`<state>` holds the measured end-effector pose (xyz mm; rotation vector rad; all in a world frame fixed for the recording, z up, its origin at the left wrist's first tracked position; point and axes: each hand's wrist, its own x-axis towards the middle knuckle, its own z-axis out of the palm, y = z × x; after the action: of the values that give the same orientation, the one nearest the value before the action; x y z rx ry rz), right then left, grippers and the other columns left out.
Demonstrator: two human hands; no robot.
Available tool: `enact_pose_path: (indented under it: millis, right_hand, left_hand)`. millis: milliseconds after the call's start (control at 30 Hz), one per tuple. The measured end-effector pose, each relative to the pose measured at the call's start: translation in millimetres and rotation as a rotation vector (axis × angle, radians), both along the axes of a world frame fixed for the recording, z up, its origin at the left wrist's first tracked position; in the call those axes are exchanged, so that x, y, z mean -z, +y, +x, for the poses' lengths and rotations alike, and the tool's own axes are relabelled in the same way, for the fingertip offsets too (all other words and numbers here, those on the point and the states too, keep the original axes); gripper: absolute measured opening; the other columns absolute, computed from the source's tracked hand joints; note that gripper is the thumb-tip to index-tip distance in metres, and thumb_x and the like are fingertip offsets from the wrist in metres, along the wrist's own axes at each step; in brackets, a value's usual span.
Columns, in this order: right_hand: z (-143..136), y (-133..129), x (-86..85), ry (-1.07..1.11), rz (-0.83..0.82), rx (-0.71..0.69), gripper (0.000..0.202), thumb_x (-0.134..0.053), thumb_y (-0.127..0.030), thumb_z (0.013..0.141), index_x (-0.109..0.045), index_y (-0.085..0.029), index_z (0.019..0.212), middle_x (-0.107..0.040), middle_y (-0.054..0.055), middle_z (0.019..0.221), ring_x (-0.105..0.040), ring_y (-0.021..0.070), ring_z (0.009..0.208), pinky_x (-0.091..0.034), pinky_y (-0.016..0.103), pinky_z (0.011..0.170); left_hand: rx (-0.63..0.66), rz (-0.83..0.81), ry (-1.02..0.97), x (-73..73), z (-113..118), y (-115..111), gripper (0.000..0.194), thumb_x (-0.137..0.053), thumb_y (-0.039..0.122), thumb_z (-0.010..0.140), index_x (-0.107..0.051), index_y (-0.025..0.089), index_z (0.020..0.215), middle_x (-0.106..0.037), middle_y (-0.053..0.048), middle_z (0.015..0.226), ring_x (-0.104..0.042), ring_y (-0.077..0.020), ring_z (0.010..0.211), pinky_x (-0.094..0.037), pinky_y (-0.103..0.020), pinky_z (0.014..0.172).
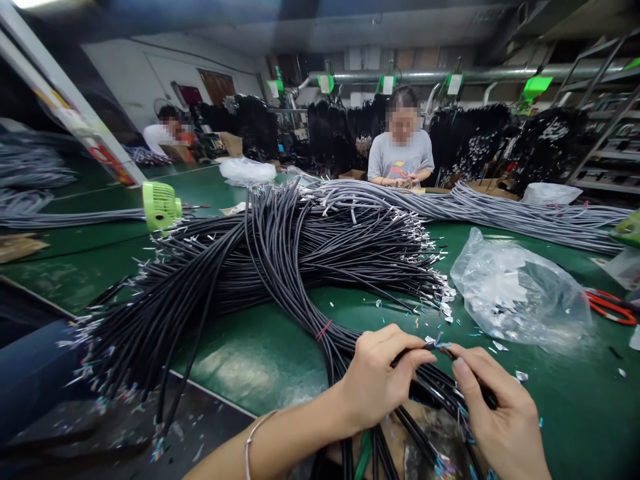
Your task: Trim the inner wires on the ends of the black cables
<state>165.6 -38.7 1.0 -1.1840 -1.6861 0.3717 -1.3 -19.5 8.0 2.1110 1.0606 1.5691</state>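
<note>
My left hand (383,380) is closed in a pinch around the end of a black cable, where thin coloured wires (440,345) stick out. Close by on the right, my right hand (505,413) is closed on a slim dark tool (487,395) whose kind I cannot make out; its tip meets the coloured wires. Beneath both hands runs a bundle of black cables (320,317), bound with a thin red tie (324,329). More cable ends with bared coloured wires (443,465) hang below my right hand.
A large heap of black cables (220,267) covers the green table (250,367). On the right lie a clear plastic bag (520,293) with scraps and an orange-handled tool (611,308). A green fan (161,207) and grey cables (540,217) lie behind. A co-worker (401,147) sits opposite.
</note>
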Motion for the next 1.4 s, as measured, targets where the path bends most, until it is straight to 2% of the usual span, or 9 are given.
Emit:
enact_pose_path:
  millis: [233,300,433,633,900,1100,1267,1333,1400]
  right_hand:
    - [7,5,-0.9,-0.051,-0.009,-0.045,0.021,-0.054,-0.03,0.086,-0.072,-0.02,0.092,-0.069,0.006,0.083,-0.065,0.0178,0.074,-0.053,0.024,0.067]
    - [10,8,0.4,-0.034,-0.066,-0.003,0.023,-0.054,-0.034,0.086,-0.072,-0.02,0.092,-0.068,0.005,0.083,-0.065,0.0178,0.074,-0.053,0.024,0.067]
    - [12,9,-1.2,0.035,-0.098,0.005,0.025,-0.058,-0.039,0.082,-0.068,-0.02,0.094,-0.067,0.004,0.082,-0.063,0.0156,0.067,-0.051,0.02,0.056]
    - [6,6,-12.9,0.009,-0.157,-0.058,0.018,-0.057,-0.034,0.084,-0.058,-0.02,0.073,-0.052,0.0,0.068,-0.048,0.0115,0.057,-0.04,0.02,0.051]
    - [11,10,-5.8,0.204,-0.392,-0.388,0.018,-0.049,-0.035,0.088,-0.052,-0.02,0.079,-0.05,0.002,0.078,-0.052,0.0166,0.074,-0.044,0.025,0.063]
    - [8,9,-1.2,-0.223,0.041,-0.059,0.013,-0.045,-0.009,0.083,-0.051,-0.02,0.08,-0.049,0.002,0.077,-0.05,0.0159,0.07,-0.039,0.026,0.062]
    - [22,14,-4.0,-0.121,0.076,0.232,0.007,-0.048,-0.02,0.087,-0.05,-0.02,0.08,-0.048,0.001,0.073,-0.047,0.0142,0.064,-0.038,0.025,0.058]
    - [25,15,-9.3,-0.073,0.007,0.173,0.008,-0.051,-0.026,0.087,-0.052,-0.02,0.083,-0.05,0.0,0.073,-0.046,0.0131,0.061,-0.037,0.023,0.055]
    - [22,14,-13.5,-0.095,-0.085,-0.026,0.009,-0.053,-0.028,0.086,-0.055,-0.02,0.082,-0.052,0.001,0.075,-0.047,0.0127,0.062,-0.038,0.023,0.055]
  left_hand:
    - [0.313,-0.563,-0.178,-7.9,-1,4,0.031,-0.05,0.026,0.086,-0.064,0.01,0.064,-0.049,0.001,0.046,-0.042,-0.0053,0.034,-0.032,-0.016,0.035]
    - [0.32,-0.652,-0.282,-7.2,0,5,0.027,-0.055,0.029,0.083,-0.063,0.01,0.064,-0.045,0.003,0.043,-0.039,-0.0049,0.033,-0.028,-0.016,0.033]
    - [0.169,-0.467,-0.256,-3.3,4,2,0.017,-0.069,0.022,0.072,-0.064,0.01,0.061,-0.054,0.0,0.052,-0.043,-0.0066,0.044,-0.031,-0.017,0.04]
    - [0.143,-0.268,-0.087,-0.4,5,-1,0.014,-0.072,0.015,0.07,-0.065,0.01,0.06,-0.057,-0.001,0.054,-0.047,-0.0082,0.049,-0.034,-0.02,0.047]
    - [0.213,-0.232,0.006,-2.8,3,2,0.008,-0.067,0.017,0.077,-0.07,0.012,0.072,-0.063,-0.003,0.062,-0.054,-0.0121,0.057,-0.04,-0.022,0.054]
    - [0.267,-0.48,0.081,-1.1,5,3,0.026,-0.052,0.017,0.085,-0.07,0.012,0.066,-0.063,-0.002,0.058,-0.052,-0.0098,0.051,-0.037,-0.019,0.046]
    - [0.152,-0.467,-0.02,-1.0,7,-1,0.019,-0.064,0.022,0.077,-0.068,0.01,0.062,-0.061,-0.002,0.054,-0.047,-0.0082,0.047,-0.033,-0.018,0.043]
    - [0.146,-0.481,-0.057,-1.2,8,-1,0.018,-0.066,0.022,0.075,-0.067,0.01,0.061,-0.06,-0.001,0.052,-0.044,-0.007,0.045,-0.032,-0.017,0.042]
    - [0.15,-0.477,-0.064,-0.7,8,-2,0.018,-0.067,0.021,0.075,-0.066,0.01,0.06,-0.058,-0.001,0.051,-0.042,-0.0066,0.045,-0.031,-0.018,0.043]
